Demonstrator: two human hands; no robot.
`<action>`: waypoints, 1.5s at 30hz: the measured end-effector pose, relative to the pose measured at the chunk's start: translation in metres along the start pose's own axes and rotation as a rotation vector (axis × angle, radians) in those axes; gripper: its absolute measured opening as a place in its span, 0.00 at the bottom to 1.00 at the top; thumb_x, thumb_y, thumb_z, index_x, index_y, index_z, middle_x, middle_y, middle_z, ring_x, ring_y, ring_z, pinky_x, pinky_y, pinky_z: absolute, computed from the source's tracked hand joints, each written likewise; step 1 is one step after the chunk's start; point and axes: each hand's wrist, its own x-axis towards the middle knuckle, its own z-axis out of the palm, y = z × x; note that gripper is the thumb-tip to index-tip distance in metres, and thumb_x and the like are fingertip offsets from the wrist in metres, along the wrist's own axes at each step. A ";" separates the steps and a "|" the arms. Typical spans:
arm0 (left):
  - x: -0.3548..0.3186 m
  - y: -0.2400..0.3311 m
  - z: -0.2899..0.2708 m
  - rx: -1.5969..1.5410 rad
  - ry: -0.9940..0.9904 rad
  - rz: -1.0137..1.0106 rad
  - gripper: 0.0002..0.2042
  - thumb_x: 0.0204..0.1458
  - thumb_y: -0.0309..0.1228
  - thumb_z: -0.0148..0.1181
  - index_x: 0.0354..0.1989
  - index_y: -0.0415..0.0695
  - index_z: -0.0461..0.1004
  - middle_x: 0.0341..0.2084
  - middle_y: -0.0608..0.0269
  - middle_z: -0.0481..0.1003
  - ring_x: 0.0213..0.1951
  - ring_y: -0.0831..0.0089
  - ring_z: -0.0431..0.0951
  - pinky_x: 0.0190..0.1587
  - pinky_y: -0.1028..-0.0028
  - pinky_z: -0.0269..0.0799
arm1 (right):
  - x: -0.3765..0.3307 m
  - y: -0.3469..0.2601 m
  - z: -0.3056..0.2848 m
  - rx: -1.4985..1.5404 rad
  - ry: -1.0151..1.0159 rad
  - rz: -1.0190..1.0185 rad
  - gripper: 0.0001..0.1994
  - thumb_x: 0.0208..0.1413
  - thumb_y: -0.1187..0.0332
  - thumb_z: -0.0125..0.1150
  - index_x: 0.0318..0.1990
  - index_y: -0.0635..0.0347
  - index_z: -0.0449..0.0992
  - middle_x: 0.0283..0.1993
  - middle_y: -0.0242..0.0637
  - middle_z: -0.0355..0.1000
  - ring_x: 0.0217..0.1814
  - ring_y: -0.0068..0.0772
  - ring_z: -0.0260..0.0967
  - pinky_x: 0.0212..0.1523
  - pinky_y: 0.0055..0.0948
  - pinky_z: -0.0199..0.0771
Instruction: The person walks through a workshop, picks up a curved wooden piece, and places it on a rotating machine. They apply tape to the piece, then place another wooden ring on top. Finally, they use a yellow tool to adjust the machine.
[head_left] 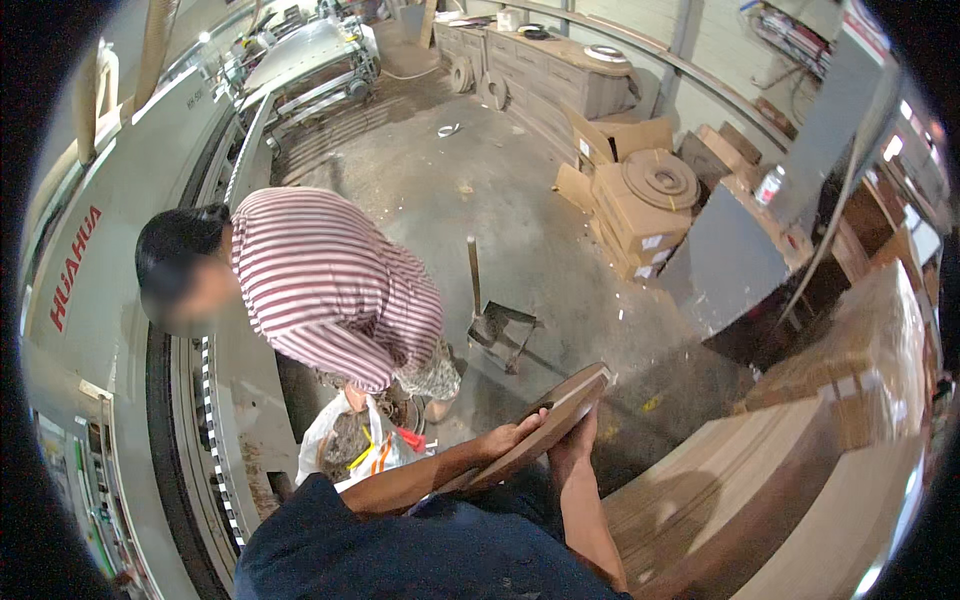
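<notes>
A brown wooden panel (545,435) with a pale edge is tilted in front of my body, its far end pointing up and to the right. My left hand (515,435) is closed on the panel's left side, with the thumb and fingers near its upper edge. My right hand (577,438) grips it from the right and below, and part of those fingers is hidden behind the wood. The panel's near end runs back toward my dark shirt, where my left forearm partly covers it.
At my left, a person in a striped shirt (310,270) bends over a white plastic bag (325,430) beside a long machine (125,230). A long-handled dustpan (505,335) stands on the floor ahead. Stacked boards (690,490) are close at right; cardboard boxes (640,210) stand farther off.
</notes>
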 end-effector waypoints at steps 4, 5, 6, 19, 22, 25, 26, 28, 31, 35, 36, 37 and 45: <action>0.072 0.053 -0.049 0.002 0.027 -0.002 0.42 0.54 0.71 0.38 0.46 0.40 0.77 0.33 0.56 0.75 0.33 0.69 0.74 0.34 0.71 0.69 | 0.063 -0.044 0.068 -0.008 -0.042 0.062 0.33 0.64 0.38 0.39 0.61 0.60 0.57 0.46 0.43 0.63 0.36 0.43 0.68 0.38 0.42 0.76; 0.077 0.084 -0.060 0.006 0.075 -0.013 0.43 0.53 0.72 0.38 0.46 0.39 0.77 0.34 0.54 0.75 0.35 0.67 0.73 0.38 0.69 0.68 | 0.093 -0.050 0.080 -0.020 -0.061 0.061 0.33 0.64 0.38 0.39 0.60 0.60 0.58 0.46 0.43 0.63 0.36 0.43 0.69 0.39 0.42 0.76; 0.099 0.100 -0.073 -0.030 0.084 -0.031 0.39 0.55 0.69 0.38 0.48 0.42 0.77 0.34 0.57 0.75 0.36 0.71 0.73 0.38 0.71 0.68 | 0.126 -0.059 0.089 -0.033 -0.080 0.062 0.33 0.64 0.38 0.40 0.60 0.60 0.58 0.46 0.43 0.63 0.36 0.44 0.69 0.40 0.42 0.77; 0.413 0.269 -0.263 -0.587 0.157 -0.110 0.36 0.54 0.71 0.37 0.21 0.48 0.70 0.14 0.65 0.66 0.14 0.69 0.64 0.17 0.67 0.58 | 0.520 -0.310 0.259 -0.790 -0.230 0.122 0.27 0.65 0.46 0.45 0.56 0.62 0.67 0.52 0.42 0.72 0.54 0.38 0.70 0.52 0.35 0.70; 0.477 0.267 -0.314 -0.714 0.163 -0.169 0.34 0.53 0.71 0.38 0.22 0.49 0.70 0.14 0.64 0.67 0.14 0.68 0.65 0.16 0.67 0.59 | 0.567 -0.398 0.273 -0.884 -0.148 -0.048 0.26 0.63 0.49 0.50 0.56 0.62 0.68 0.52 0.42 0.72 0.52 0.38 0.70 0.53 0.37 0.69; 0.496 0.333 -0.343 -0.685 0.357 -0.198 0.34 0.55 0.70 0.36 0.20 0.49 0.68 0.12 0.65 0.65 0.13 0.69 0.64 0.16 0.66 0.58 | 0.647 -0.475 0.226 -0.693 -0.009 -0.051 0.21 0.60 0.48 0.54 0.46 0.59 0.72 0.46 0.41 0.72 0.46 0.39 0.70 0.50 0.39 0.71; 0.515 0.353 -0.352 -0.637 0.414 -0.208 0.35 0.55 0.70 0.35 0.19 0.49 0.67 0.12 0.66 0.64 0.13 0.69 0.63 0.16 0.66 0.57 | 0.682 -0.509 0.182 -0.635 0.024 -0.033 0.20 0.59 0.49 0.55 0.43 0.57 0.72 0.44 0.39 0.73 0.45 0.39 0.70 0.49 0.40 0.71; 0.569 0.365 -0.369 -0.566 0.450 -0.297 0.34 0.56 0.69 0.35 0.19 0.49 0.66 0.12 0.66 0.63 0.14 0.69 0.63 0.18 0.66 0.58 | 0.755 -0.561 0.051 0.280 -0.643 0.524 0.21 0.63 0.51 0.49 0.52 0.57 0.71 0.53 0.51 0.67 0.53 0.51 0.65 0.58 0.47 0.67; 0.595 0.378 -0.427 -0.521 0.720 -0.366 0.34 0.56 0.68 0.36 0.27 0.46 0.71 0.20 0.61 0.69 0.22 0.65 0.70 0.26 0.63 0.65 | 0.807 -0.561 0.126 -0.169 -0.179 0.388 0.14 0.65 0.58 0.47 0.37 0.58 0.74 0.34 0.41 0.70 0.36 0.39 0.67 0.41 0.38 0.76; 0.670 0.334 -0.477 -0.787 0.626 -0.390 0.37 0.57 0.66 0.39 0.52 0.40 0.73 0.47 0.47 0.73 0.50 0.59 0.73 0.49 0.55 0.68 | 0.875 -0.559 0.289 -0.453 0.132 0.173 0.15 0.61 0.56 0.53 0.39 0.59 0.75 0.37 0.40 0.73 0.38 0.39 0.69 0.41 0.40 0.75; 0.682 0.361 -0.488 -0.646 0.673 -0.245 0.37 0.56 0.68 0.39 0.44 0.41 0.74 0.38 0.51 0.73 0.41 0.61 0.72 0.42 0.58 0.67 | 0.935 -0.557 0.305 -0.544 0.182 0.156 0.16 0.59 0.53 0.54 0.39 0.57 0.74 0.38 0.39 0.73 0.40 0.39 0.69 0.42 0.41 0.74; 0.686 0.385 -0.491 -0.507 0.713 -0.100 0.37 0.54 0.70 0.38 0.36 0.42 0.74 0.29 0.56 0.72 0.32 0.62 0.71 0.34 0.60 0.67 | 0.991 -0.561 0.324 -0.622 0.215 0.142 0.17 0.57 0.51 0.56 0.39 0.56 0.72 0.39 0.38 0.73 0.43 0.38 0.70 0.44 0.42 0.73; 0.772 0.473 -0.597 -0.925 0.851 -0.211 0.38 0.53 0.72 0.38 0.25 0.44 0.73 0.18 0.61 0.70 0.20 0.65 0.68 0.24 0.64 0.65 | 1.188 -0.495 0.755 -1.127 -0.325 0.112 0.14 0.64 0.59 0.52 0.45 0.61 0.72 0.36 0.36 0.75 0.34 0.28 0.73 0.34 0.27 0.73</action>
